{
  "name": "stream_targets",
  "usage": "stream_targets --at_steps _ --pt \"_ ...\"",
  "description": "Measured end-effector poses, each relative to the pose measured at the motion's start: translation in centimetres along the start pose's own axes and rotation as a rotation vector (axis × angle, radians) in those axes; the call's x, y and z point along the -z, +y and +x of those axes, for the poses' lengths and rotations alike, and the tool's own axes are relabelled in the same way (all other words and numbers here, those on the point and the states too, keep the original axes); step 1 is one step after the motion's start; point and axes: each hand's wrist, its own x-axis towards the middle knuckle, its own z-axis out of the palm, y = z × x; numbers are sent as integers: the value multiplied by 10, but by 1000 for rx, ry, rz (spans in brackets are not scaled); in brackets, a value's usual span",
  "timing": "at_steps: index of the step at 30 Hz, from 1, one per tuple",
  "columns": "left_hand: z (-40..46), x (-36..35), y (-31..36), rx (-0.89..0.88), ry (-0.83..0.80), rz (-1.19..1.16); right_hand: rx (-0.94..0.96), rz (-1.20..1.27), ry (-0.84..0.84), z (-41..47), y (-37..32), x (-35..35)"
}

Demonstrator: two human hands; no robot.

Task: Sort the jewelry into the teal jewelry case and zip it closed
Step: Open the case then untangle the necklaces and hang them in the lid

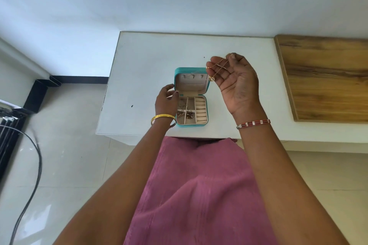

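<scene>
Teal jewelry case (pixel 207 85) lies open near the near edge of the white table (pixel 143 61), lid propped up on the far side. Lid hooks carry a thin chain. Base: small compartments on the left hold several brownish-gold pieces (pixel 185 115); the ring rolls (pixel 200 110) on the right look bare.

Left hand (pixel 166 99) rests against the case's left side by the hinge, fingers curled on the edge; gold bangle (pixel 163 118) on wrist.

Right hand (pixel 236 81) raised over the case's far right corner, palm up, fingertips pinching a fine gold necklace (pixel 218 65); round pendant (pixel 211 79) hangs just beside the lid. Beaded bracelet (pixel 253 123) on wrist.
</scene>
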Motion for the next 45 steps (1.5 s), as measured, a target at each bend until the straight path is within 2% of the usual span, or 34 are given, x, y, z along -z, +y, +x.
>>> stream_targets --at_steps 7,17,27,32,36,40,45 --pt "8 -4 11 -24 -42 82 -12 141 -36 13 -11 -18" --pt "34 -6 14 -183 -80 262 -28 227 -107 28 -24 -31" --pt "12 -5 10 -123 -37 180 -89 126 -5 12 -2 -11" --pt "-17 -2 29 -214 30 81 -126 88 49 -3 5 -5" --pt "-44 -3 48 -252 -31 -23 -144 59 70 -15 11 -4" --pt "-63 -4 55 -214 -169 -109 -132 20 87 -22 12 0" --pt "-67 -6 48 -197 -235 -52 -107 -75 216 -21 1 20"
